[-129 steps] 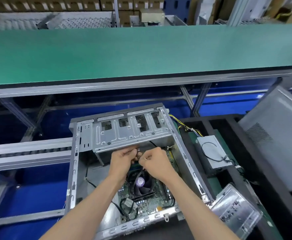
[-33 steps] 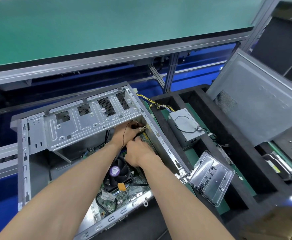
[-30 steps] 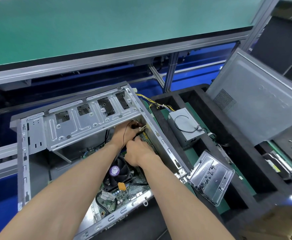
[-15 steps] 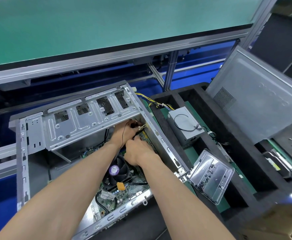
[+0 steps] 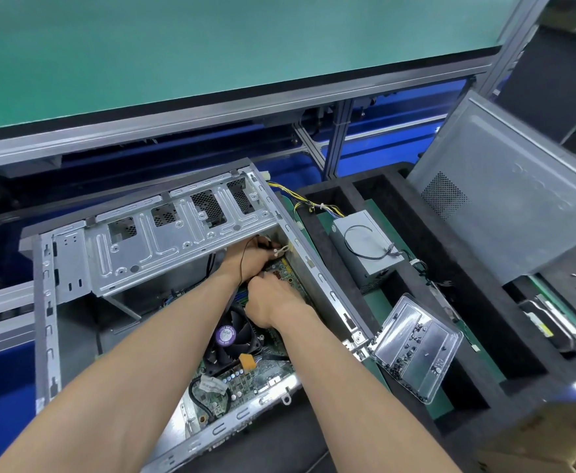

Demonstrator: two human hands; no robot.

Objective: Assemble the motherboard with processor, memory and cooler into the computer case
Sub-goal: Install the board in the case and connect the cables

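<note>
Both hands deep in the open computer case (image 5: pixel 46 302), at the far right corner of the motherboard (image 5: pixel 245 373). Left hand (image 5: pixel 249 256) curled around a thin black wire (image 5: pixel 241 264); right hand (image 5: pixel 268 300) fingers curled down onto the board, grip hidden. Cooler (image 5: pixel 233 336) seated mid-board, just beneath the right wrist.

Both my forearms reach into the open computer case (image 5: pixel 46 302), which lies on its side in front of me. My left hand (image 5: pixel 250 259) sits at the far right corner under the drive cage (image 5: pixel 177 244), fingers curled round a thin black wire (image 5: pixel 241 264) with a white connector (image 5: pixel 279 250). My right hand (image 5: pixel 271 300) is just nearer, fingers curled down onto the motherboard (image 5: pixel 245 373), beside the cooler fan (image 5: pixel 233 336). Right of the case, a black foam tray (image 5: pixel 399 213) holds the power supply (image 5: pixel 365 247) and a clear screw box (image 5: pixel 416 346); the side panel (image 5: pixel 518 186) leans behind.
</note>
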